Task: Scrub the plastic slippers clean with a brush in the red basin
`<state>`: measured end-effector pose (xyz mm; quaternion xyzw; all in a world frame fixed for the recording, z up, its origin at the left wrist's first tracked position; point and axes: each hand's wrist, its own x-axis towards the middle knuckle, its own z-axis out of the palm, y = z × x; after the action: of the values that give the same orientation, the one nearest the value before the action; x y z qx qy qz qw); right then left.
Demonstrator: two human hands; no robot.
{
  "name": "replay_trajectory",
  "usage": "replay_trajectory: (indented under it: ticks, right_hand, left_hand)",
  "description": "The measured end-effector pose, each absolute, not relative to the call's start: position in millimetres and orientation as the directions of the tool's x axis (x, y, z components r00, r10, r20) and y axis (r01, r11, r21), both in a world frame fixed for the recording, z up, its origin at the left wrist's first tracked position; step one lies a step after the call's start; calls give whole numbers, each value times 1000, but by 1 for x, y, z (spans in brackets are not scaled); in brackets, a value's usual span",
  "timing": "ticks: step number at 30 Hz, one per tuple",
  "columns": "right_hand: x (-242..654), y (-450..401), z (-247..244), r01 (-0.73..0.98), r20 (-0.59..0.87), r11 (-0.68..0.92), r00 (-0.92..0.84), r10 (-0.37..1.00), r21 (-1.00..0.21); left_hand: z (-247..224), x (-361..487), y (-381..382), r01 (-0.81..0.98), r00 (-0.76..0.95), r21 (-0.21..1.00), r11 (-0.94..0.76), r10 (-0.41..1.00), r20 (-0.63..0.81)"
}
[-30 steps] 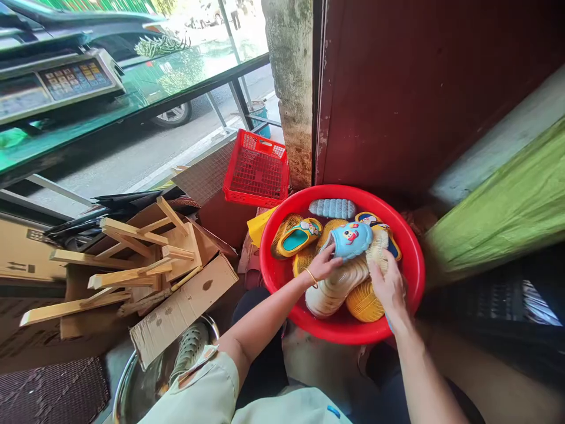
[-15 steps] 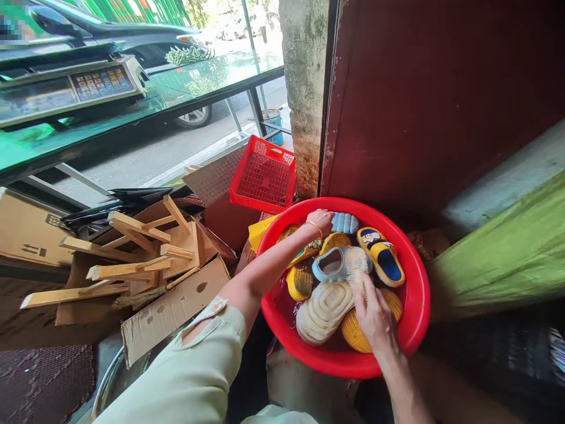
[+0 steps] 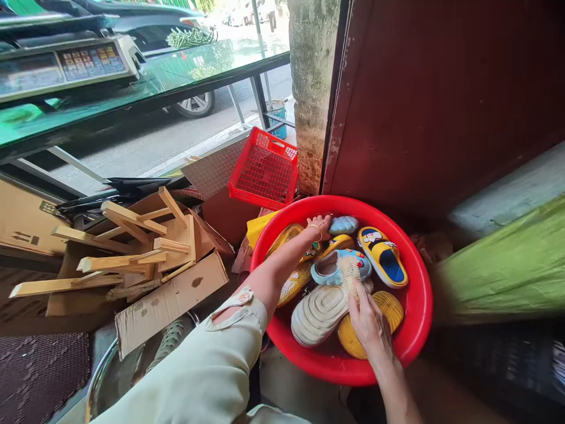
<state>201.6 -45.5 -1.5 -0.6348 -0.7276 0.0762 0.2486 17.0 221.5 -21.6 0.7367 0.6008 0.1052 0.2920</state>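
Note:
My left hand [image 3: 319, 226], with a gold bangle on its wrist, reaches to the back of a red plastic basin [image 3: 339, 206] and holds nothing I can see. It is nearest a pale blue slipper [image 3: 343, 224]. My right hand [image 3: 369, 321] grips a pale-bristled scrubbing brush [image 3: 351, 274] against a light blue child's slipper [image 3: 339, 268]. Water and other slippers fill the basin, including a yellow-and-navy one [image 3: 382, 257], a cream one [image 3: 318, 315] and a yellow one [image 3: 371, 324].
A red plastic crate [image 3: 265, 171] stands behind the basin, beside a concrete pillar [image 3: 313, 88] and a dark red panel [image 3: 419, 100]. Wooden slats lie on flattened cardboard [image 3: 172, 294] at left. Green cloth [image 3: 498, 265] hangs at right. A digital scale [image 3: 66, 62] sits on a glass counter.
Since the oldest frame, my left hand has let go of the light blue slipper and moved to the basin's back. That slipper now lies with its inside up under the brush.

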Motion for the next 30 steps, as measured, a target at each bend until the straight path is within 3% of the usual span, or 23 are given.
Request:
replay_trajectory:
  ticks: [11, 17, 21, 23, 26, 30]
  right_hand:
    - [205, -45, -6, 863, 288, 193, -58, 956, -467]
    - [203, -42, -6, 847, 324, 236, -80, 943, -476]
    - [203, -38, -7, 838, 261, 187, -56, 964, -513]
    - [205, -35, -5, 824, 234, 149, -20, 972, -547]
    - [209, -30, 4, 779, 260, 108, 73, 963, -618]
    - [201, -44, 26, 750, 382, 108, 202, 902, -653]
  left_hand:
    - [6, -15, 187, 462, 339, 859, -219, 939, 57]
    - [41, -5, 172, 312, 330, 895, -318, 920, 212]
    - [62, -4, 147, 206, 284, 912, -354, 914, 291]
    - [67, -6, 123, 105, 268, 952, -287, 930, 251]
    - [66, -7, 77, -129, 335, 992, -9, 941, 53]
    - [55, -12, 22, -271, 428, 902, 337, 881, -200]
